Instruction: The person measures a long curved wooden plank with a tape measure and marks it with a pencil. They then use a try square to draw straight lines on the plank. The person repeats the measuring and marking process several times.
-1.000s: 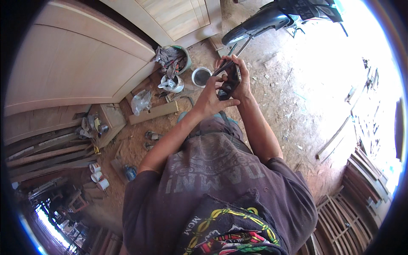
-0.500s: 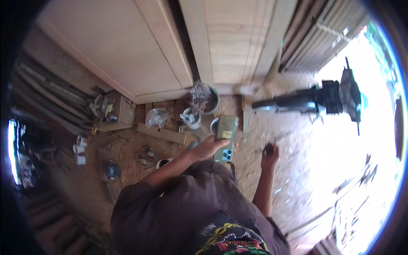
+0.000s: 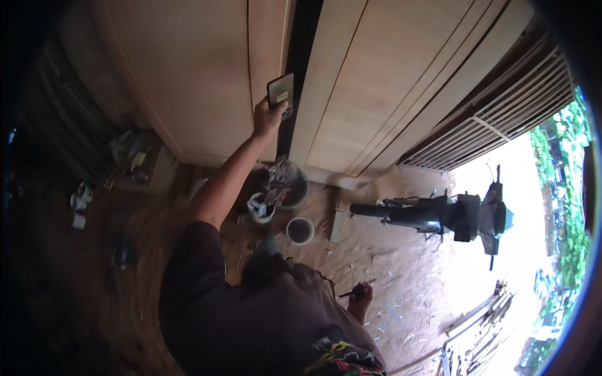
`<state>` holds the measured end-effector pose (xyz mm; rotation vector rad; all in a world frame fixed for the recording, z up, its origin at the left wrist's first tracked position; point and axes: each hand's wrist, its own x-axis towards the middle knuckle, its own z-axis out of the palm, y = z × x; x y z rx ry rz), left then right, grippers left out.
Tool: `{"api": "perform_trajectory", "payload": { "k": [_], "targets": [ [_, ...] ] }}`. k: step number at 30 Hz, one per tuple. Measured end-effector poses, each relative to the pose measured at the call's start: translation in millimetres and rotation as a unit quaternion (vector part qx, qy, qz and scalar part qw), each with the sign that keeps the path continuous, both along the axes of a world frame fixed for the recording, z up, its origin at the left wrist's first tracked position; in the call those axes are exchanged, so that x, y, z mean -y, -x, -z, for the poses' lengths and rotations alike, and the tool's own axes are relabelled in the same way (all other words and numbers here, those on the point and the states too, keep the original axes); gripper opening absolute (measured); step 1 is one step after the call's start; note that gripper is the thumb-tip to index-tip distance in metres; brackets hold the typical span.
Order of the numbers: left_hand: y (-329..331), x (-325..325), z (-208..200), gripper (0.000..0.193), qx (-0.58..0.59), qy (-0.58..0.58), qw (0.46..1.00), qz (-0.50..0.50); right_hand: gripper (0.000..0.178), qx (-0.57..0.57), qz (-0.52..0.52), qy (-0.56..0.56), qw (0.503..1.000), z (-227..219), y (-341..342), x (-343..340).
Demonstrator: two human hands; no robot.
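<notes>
My left hand (image 3: 267,118) is stretched far forward, its fingers wrapped round a smartphone (image 3: 280,88). The phone stands up in front of the gap between two tall wooden door panels; a small pale label shows on its back. Low at my right side, my right hand (image 3: 360,299) is closed on a thin dark stick-like object (image 3: 346,294), and its exact kind is too small to make out. Between my arms, on the ground, sit a small round pot (image 3: 300,231) with dark contents and a white bucket (image 3: 260,208) with a bag or cloth in it.
A larger tub (image 3: 295,188) with rags stands against the wooden panels (image 3: 376,81). To the right a motorcycle (image 3: 439,216) is parked. Wooden sticks (image 3: 483,319) lie beyond it. White cups (image 3: 79,203) and a wooden box (image 3: 164,169) are at the left.
My left hand has moved forward and up with the phone, from near my body to before the panels. My right hand has drawn back closer to my body. The view has shifted.
</notes>
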<state>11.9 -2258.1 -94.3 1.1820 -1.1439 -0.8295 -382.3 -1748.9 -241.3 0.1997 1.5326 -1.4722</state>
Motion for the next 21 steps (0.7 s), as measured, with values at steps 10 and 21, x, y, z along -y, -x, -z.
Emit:
{"api": "perform_trajectory", "payload": {
  "k": [10,21],
  "targets": [
    [33,187,24,0.040,0.089,0.037,0.990,-0.103,0.023,-0.016,0.062,0.007,0.998,-29,-31,53],
    [50,226,20,0.051,-0.010,0.121,0.991,-0.057,0.024,-0.056,-0.004,-0.064,0.996,-79,-46,98]
  ]
}}
